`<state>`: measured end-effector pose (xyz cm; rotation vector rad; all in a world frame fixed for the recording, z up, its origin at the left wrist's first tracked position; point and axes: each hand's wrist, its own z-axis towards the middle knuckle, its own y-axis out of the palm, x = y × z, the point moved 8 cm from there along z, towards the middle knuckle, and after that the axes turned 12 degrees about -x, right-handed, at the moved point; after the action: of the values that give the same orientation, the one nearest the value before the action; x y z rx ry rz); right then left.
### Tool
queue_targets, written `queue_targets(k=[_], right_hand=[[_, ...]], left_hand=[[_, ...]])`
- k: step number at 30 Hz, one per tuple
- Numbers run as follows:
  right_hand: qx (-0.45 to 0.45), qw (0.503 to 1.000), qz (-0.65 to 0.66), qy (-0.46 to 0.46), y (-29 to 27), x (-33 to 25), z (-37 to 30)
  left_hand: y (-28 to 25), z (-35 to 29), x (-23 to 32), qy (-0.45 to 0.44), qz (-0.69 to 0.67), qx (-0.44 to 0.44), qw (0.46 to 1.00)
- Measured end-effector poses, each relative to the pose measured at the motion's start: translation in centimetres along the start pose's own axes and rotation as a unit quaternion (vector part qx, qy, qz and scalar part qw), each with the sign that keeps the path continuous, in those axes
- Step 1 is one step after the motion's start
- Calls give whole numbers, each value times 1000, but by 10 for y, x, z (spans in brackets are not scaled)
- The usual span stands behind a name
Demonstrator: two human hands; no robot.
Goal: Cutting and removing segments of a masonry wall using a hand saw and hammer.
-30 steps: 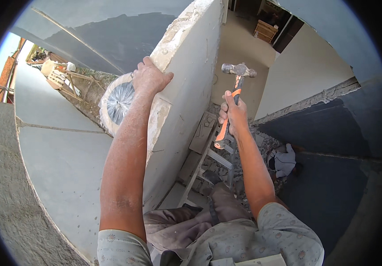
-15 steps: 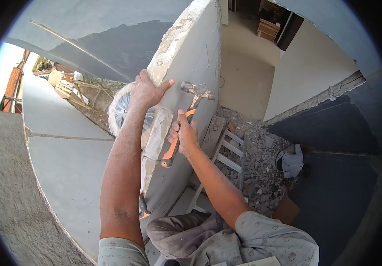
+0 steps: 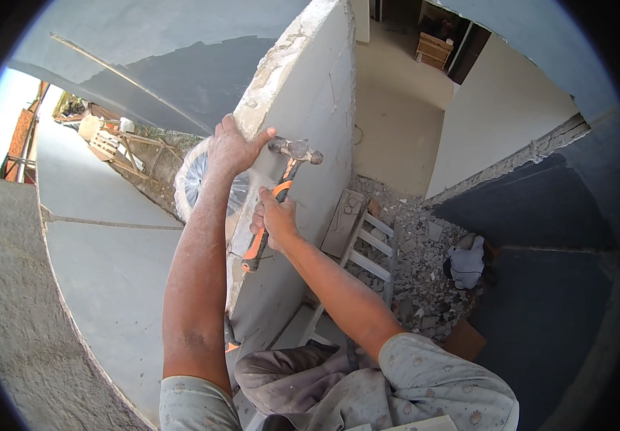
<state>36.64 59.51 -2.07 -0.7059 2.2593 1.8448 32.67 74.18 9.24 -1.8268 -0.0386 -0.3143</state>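
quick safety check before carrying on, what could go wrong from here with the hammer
The head of the hammer in the right hand is close to the left hand, so a stray blow might strike it. The left hand is bare on the rough wall edge, which could scrape it. A person in a pale top is down low by the rubble, so a dropped hammer or loose chips might reach them.

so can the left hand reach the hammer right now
Probably yes: the left hand rests on the wall edge, its thumb near the hammer with nothing seen between, though the right hand grips the handle.
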Motion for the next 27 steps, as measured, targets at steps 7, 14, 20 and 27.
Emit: queue_targets(k=[7, 14, 20, 27], right_hand=[[87, 993, 50, -55, -18, -15, -13], [49, 998, -48, 7, -4, 4, 0], [23, 998, -11, 50, 7, -1, -2], [112, 979, -162, 46, -77, -31, -54]], left_hand=[[1, 3, -1, 1, -8, -14, 1000], [0, 1, -4, 6, -17, -7, 1000], [-6, 2, -3, 7, -15, 4, 1000], [-6, 8, -8, -10, -32, 16, 999]])
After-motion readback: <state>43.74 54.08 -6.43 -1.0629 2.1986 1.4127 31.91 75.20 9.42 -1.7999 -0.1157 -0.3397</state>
